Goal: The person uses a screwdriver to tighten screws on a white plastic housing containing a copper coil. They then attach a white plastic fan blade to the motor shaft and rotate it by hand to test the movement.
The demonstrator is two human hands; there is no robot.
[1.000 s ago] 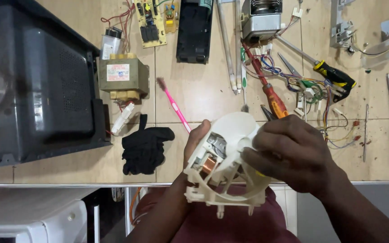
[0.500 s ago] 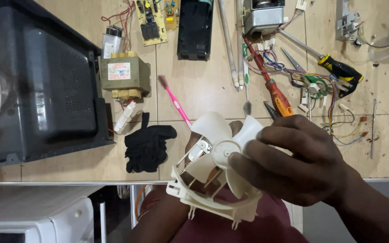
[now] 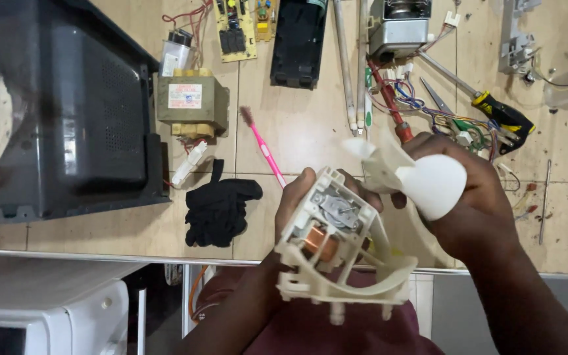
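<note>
Two hands: left [image 3: 297, 204] grips motor frame [image 3: 336, 263]; right [image 3: 474, 204] holds fan blade [image 3: 428, 181].

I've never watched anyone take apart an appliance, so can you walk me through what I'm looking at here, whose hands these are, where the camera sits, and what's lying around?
The camera is worn on the person's head and looks straight down, so both hands are that person's own. There is no robot.

The left hand holds a cream plastic fan housing; inside it a small motor with a copper coil shows. The right hand grips the white fan blade, which sits apart from the housing.

On the tiled worktop lie parts and tools: a dark metal appliance casing at the left, a boxy transformer, a green circuit board, a black glove, a pink toothbrush, a red-handled screwdriver, a yellow-and-black screwdriver, scissors and a tangle of coloured wires.
</note>
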